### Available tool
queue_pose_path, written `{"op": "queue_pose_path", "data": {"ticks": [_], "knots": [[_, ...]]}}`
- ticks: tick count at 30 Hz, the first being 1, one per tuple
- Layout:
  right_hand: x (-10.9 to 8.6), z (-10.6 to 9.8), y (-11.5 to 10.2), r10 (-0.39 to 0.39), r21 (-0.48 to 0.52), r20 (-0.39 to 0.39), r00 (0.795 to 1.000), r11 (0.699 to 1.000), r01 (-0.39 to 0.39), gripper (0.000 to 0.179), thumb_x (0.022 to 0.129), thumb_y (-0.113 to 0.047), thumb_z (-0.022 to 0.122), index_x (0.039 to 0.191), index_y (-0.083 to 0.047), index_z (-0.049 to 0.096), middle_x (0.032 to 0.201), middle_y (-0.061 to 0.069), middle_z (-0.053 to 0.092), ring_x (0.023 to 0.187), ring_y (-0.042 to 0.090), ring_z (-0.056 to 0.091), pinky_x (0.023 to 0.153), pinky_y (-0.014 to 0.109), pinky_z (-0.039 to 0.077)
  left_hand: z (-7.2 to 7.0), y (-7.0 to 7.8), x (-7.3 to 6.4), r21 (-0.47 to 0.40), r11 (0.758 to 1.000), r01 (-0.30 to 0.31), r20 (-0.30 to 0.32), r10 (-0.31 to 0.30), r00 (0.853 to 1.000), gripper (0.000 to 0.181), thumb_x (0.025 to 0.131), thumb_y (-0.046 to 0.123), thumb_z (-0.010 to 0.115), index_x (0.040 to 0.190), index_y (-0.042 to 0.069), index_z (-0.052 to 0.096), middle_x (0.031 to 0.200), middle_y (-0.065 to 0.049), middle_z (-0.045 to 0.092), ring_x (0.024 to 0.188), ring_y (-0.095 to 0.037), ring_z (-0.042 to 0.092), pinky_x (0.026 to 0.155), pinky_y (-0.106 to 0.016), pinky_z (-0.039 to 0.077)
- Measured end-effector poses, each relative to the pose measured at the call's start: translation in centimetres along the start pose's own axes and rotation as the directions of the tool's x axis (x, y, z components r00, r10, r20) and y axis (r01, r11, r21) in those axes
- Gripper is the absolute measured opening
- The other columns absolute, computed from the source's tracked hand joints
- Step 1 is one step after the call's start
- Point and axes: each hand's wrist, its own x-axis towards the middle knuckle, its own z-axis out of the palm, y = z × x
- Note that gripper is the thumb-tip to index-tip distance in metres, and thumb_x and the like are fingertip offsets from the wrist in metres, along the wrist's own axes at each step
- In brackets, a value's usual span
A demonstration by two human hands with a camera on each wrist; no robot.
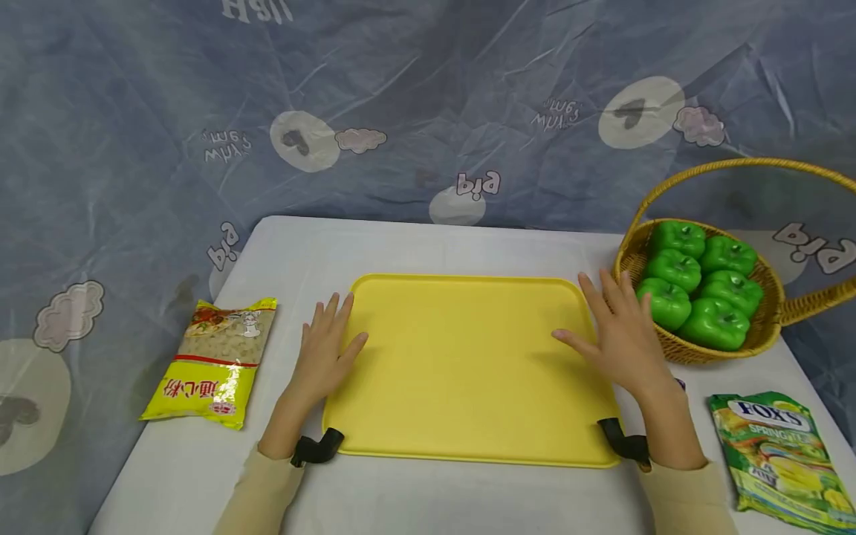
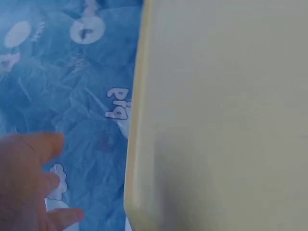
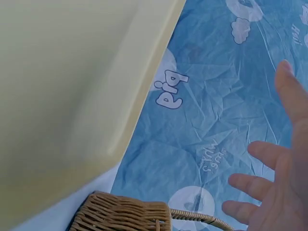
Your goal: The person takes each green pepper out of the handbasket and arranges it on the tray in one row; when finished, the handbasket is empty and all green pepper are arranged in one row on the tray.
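A yellow rectangular tray (image 1: 461, 364) lies flat in the middle of the white table. My left hand (image 1: 322, 355) is at its left side, fingers spread and thumb reaching over the rim. On the opposite side my right hand (image 1: 625, 338) has its fingers spread too, with the thumb pointing inward over the tray and a shadow below. Neither hand holds anything; whether they touch the tray cannot be told. In the left wrist view, the left hand's fingers (image 2: 45, 147) are apart from the tray edge. The right wrist view shows the right hand (image 3: 284, 178) apart from the tray (image 3: 72, 72).
A wicker basket (image 1: 769, 338) with a tall handle holds several green bell peppers (image 1: 715, 323) at the back right. A green FOX'S candy bag (image 1: 782, 453) lies at the front right. To the left is a yellow pasta packet (image 1: 210, 364). A patterned blue-grey cloth (image 1: 401, 96) hangs behind.
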Motion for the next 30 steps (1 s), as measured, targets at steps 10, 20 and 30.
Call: {"op": "queue_pose_path", "data": {"ticks": [10,20,30], "knots": [[-0.6,-1.7,1.0,-0.015,0.104,-0.110,0.994,0.994,0.026,0.091,0.083,-0.043,0.075,0.155,-0.010,0.029,0.161,0.023,0.019,0.150,0.042,0.005,0.111,0.074,-0.002,1.3,-3.3,-0.8,-0.347,0.935,0.065,0.037,-0.056,0.998,0.061,0.104,0.029,0.045,0.157,0.011,0.021,0.161,-0.021,0.019,0.150,-0.045,0.001,0.114,-0.070,-0.006],[-1.5,-4.0,3.7,0.072,0.266,-0.230,0.971,0.964,-0.008,0.086,0.085,-0.031,0.076,0.156,-0.017,0.028,0.161,0.018,0.022,0.151,0.039,0.009,0.116,0.067,0.000,2.1,-4.3,-1.4,-0.399,0.914,0.080,0.036,-0.072,0.997,0.053,0.101,0.012,0.050,0.151,0.005,0.035,0.156,-0.020,0.033,0.150,-0.044,0.002,0.116,-0.062,-0.014],[-3.8,-6.3,7.2,0.333,0.354,-0.365,0.869,0.913,-0.202,0.076,0.088,-0.023,0.072,0.153,-0.027,0.033,0.160,0.005,0.030,0.148,0.033,0.024,0.118,0.064,0.013,2.3,-4.5,-1.5,-0.342,0.936,0.087,0.058,-0.072,0.996,0.054,0.100,0.008,0.048,0.152,0.006,0.033,0.156,-0.021,0.034,0.150,-0.044,0.002,0.116,-0.062,-0.012]]}}
